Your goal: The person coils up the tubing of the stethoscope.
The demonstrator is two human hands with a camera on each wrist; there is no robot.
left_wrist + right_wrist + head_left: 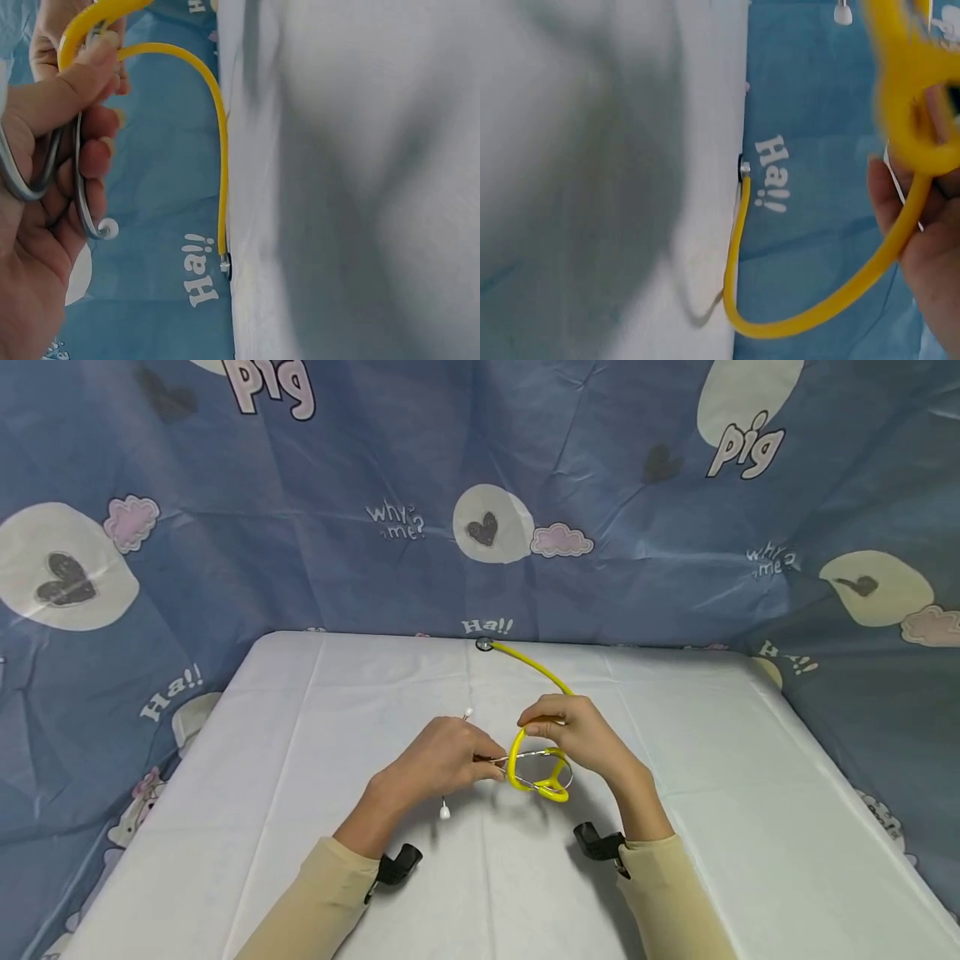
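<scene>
A stethoscope with yellow tubing [542, 668] is held up over the table. My left hand [437, 758] grips its metal ear tubes, fingers curled round them in the left wrist view, where one ear tube [78, 169] runs down to a white eartip [108, 228]. White eartips [445, 812] poke out on both sides of that hand. With thumb and fingers, my right hand [581, 735] pinches the yellow tubing, which is looped around the metal tubes. From there the tube stretches away to the chest piece [484, 644] at the table's far edge. In the right wrist view, the near yellow loop [900, 112] is blurred.
A white cloth covers the table [360, 693]. Behind it hangs a blue printed curtain [420, 452], reaching round both sides. Black camera mounts [401, 864] sit at both wrists, by the beige sleeves.
</scene>
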